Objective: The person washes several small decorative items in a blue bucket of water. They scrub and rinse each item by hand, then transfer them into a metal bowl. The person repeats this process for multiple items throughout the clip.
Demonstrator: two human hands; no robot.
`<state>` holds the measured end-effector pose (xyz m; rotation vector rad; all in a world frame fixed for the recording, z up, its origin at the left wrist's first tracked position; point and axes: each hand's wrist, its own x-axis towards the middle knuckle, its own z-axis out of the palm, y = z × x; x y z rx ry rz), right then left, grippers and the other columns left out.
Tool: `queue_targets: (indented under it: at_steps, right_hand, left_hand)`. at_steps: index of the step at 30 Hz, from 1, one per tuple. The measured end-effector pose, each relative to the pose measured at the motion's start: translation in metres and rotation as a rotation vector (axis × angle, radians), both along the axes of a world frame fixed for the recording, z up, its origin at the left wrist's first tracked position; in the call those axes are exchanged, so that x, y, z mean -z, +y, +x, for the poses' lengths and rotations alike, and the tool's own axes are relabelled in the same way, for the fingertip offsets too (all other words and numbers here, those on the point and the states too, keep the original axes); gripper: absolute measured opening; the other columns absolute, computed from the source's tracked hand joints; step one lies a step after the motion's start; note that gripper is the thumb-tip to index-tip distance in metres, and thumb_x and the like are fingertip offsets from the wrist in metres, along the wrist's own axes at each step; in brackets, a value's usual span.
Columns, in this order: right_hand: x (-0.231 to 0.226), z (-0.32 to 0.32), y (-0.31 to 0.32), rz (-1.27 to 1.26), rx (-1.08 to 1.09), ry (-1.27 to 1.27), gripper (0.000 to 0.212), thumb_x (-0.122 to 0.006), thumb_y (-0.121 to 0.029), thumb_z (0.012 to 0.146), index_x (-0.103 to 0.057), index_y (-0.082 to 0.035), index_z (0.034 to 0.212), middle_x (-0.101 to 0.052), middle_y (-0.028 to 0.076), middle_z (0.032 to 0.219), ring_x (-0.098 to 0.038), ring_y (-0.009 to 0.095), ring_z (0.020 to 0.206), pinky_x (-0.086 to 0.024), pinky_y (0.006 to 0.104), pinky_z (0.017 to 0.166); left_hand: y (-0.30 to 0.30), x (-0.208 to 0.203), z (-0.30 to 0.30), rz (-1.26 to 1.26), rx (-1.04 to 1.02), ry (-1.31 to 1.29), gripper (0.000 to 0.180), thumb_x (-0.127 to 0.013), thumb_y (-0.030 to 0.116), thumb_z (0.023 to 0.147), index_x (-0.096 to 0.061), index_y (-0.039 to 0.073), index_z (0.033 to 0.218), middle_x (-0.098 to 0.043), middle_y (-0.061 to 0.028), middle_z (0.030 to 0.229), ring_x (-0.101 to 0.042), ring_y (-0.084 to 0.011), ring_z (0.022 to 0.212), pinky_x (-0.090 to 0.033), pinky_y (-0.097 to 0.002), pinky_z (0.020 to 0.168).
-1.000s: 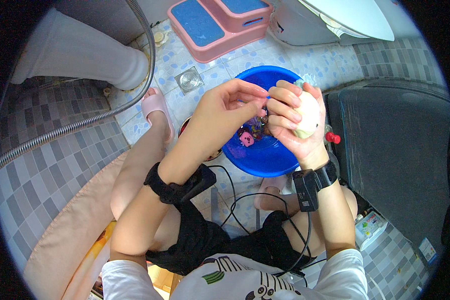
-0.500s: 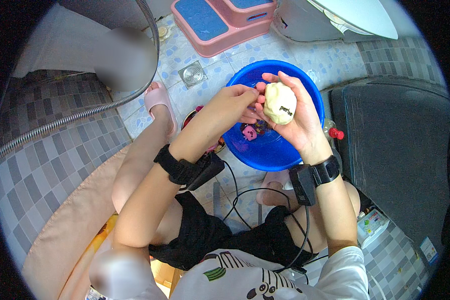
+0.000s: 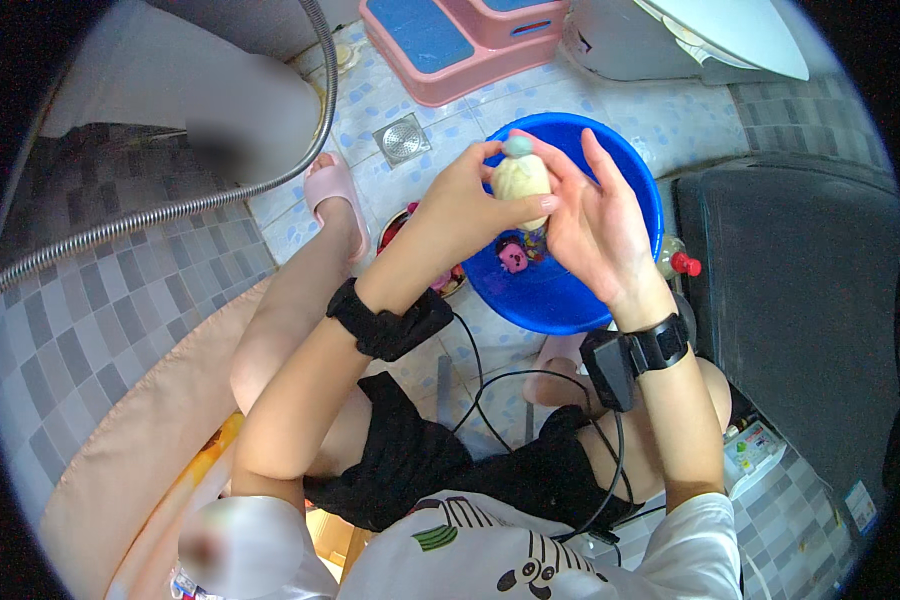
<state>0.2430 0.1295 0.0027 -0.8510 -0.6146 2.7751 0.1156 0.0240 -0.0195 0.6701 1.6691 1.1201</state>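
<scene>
Nearest my head camera I find a white printed shirt (image 3: 450, 560) and black shorts (image 3: 420, 475). Each wrist carries a black strap (image 3: 660, 345). Ahead of these, the left hand (image 3: 470, 198) is curled round a cream lump (image 3: 518, 182), pinching it between thumb and fingers; a pale blue-green knob (image 3: 517, 147) shows at its far end. The right hand (image 3: 605, 225) stands spread just beside it, palm up, thumb well away from the fingers; I cannot tell whether its fingertips, partly hidden behind the lump, touch it. I record the lump as held above a blue basin (image 3: 570, 312). Inside the basin sits a pink figure (image 3: 512, 258) among small coloured pieces, partly covered from my view by the hands. To the basin's right I note a bottle (image 3: 669, 257) with a red cap, then a dark grey case (image 3: 780, 300). Beyond the basin I observe a metal floor drain (image 3: 403, 140) and, farther off, a pink step stool (image 3: 440, 88) with blue treads.
</scene>
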Motion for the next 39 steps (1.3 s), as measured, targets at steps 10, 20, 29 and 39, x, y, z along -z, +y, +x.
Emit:
queue_targets:
  at_steps: [10,20,29,39]
  right_hand:
    - [0.010,-0.023,-0.038,0.480,-0.162,-0.350,0.062,-0.044,-0.052,0.100,-0.057,-0.001,0.134,-0.050,0.017,0.142,-0.038,0.024,0.136,-0.020,0.0385,0.116]
    - [0.022,-0.007,-0.034,0.624,-0.244,-0.386,0.061,-0.048,-0.057,0.096,-0.063,-0.007,0.128,-0.052,0.014,0.137,-0.038,0.023,0.134,-0.016,0.0429,0.116]
    - [0.012,0.002,-0.028,0.549,-0.263,-0.539,0.059,-0.047,-0.058,0.096,-0.065,-0.010,0.126,-0.054,0.010,0.134,-0.036,0.023,0.134,-0.016,0.0430,0.115]
    - [0.009,0.015,-0.015,0.537,-0.230,-0.467,0.055,-0.047,-0.054,0.097,-0.067,-0.009,0.122,-0.057,0.008,0.133,-0.040,0.022,0.133,-0.021,0.0371,0.113]
  left_hand:
    - [-0.080,0.050,-0.051,-0.447,0.002,0.564,0.073,-0.090,0.042,0.064,-0.059,-0.001,0.114,-0.066,-0.0169,0.100,-0.065,-0.0283,0.092,-0.053,-0.0370,0.077]
    - [-0.140,0.166,0.028,-0.485,-0.271,0.729,0.052,-0.081,0.021,0.073,-0.050,0.004,0.112,-0.060,-0.0201,0.105,-0.060,-0.0390,0.099,-0.051,-0.0464,0.080]
    - [-0.117,0.177,0.042,-0.504,-0.190,0.889,0.042,-0.076,0.012,0.077,-0.050,0.006,0.110,-0.051,-0.0177,0.108,-0.055,-0.0391,0.104,-0.050,-0.0469,0.078]
    - [-0.124,0.187,0.043,-0.423,-0.162,0.832,0.038,-0.072,0.007,0.079,-0.053,0.004,0.111,-0.052,-0.0180,0.108,-0.057,-0.0379,0.100,-0.050,-0.0461,0.082]
